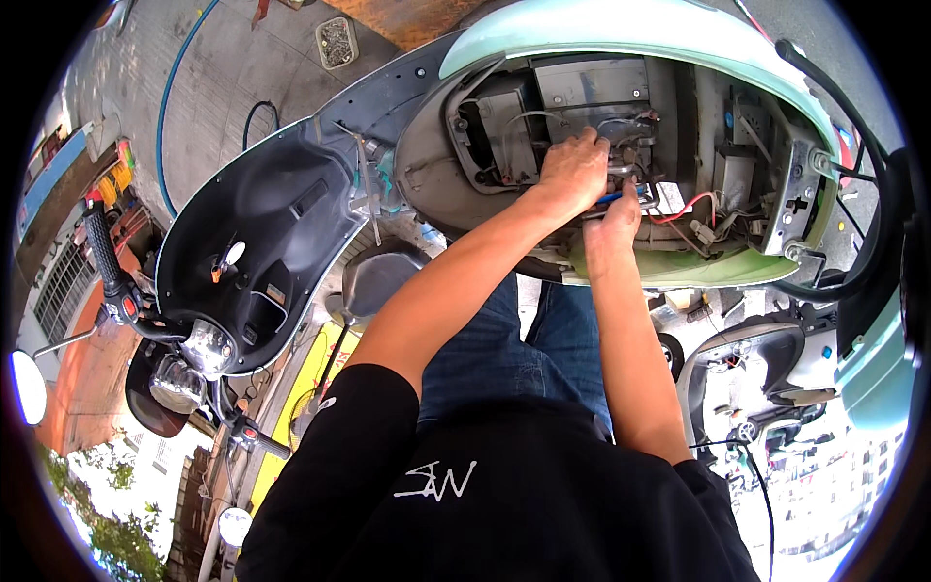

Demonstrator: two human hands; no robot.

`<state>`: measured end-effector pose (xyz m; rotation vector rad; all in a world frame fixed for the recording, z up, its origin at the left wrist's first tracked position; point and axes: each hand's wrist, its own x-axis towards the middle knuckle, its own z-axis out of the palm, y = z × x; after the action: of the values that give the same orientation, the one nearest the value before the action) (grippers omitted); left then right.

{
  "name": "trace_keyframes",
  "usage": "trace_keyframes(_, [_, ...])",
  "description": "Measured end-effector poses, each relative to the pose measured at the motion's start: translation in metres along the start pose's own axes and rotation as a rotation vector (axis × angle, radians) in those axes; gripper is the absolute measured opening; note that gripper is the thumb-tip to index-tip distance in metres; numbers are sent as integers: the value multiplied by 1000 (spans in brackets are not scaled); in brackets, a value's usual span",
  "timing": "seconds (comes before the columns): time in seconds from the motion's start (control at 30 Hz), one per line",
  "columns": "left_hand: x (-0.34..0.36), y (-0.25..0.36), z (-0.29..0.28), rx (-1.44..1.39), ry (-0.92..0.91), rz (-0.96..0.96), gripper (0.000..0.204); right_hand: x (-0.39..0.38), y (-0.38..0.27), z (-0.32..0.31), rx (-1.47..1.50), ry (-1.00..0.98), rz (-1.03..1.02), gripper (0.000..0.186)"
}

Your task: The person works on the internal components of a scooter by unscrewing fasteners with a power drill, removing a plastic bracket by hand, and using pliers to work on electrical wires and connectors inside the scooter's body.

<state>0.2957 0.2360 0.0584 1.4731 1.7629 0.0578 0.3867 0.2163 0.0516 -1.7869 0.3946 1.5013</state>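
Observation:
Both of my hands work inside the open body of a mint-green electric scooter [621, 37]. My left hand [574, 173] is bent over the wiring [630, 155] in the middle of the bay, its fingers curled together; what they pinch is hidden. Close beside it, lower and to the right, my right hand [614, 225] is closed with a finger pointing up along a small blue piece [609, 198], whose kind I cannot make out. A red wire [690, 206] loops out right of that hand. Beyond my hands sits a grey metal box [592, 81].
A black front panel [262, 228] and handlebar grip [105, 242] stand at the left. The metal rear bracket [790, 199] closes the bay's right end. A tray of small parts [337, 43] lies on the floor, near a blue hose [167, 116]. Another scooter [747, 369] stands at right.

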Motion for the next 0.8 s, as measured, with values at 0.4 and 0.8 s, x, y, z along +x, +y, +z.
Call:
trace_keyframes(0.4, [12, -7, -10, -219, -163, -19, 38, 4, 2, -5, 14, -169, -27, 34])
trace_keyframes(0.8, [23, 2, -25, -198, -268, -45, 43, 16, 1, -14, 120, -145, 66, 18])
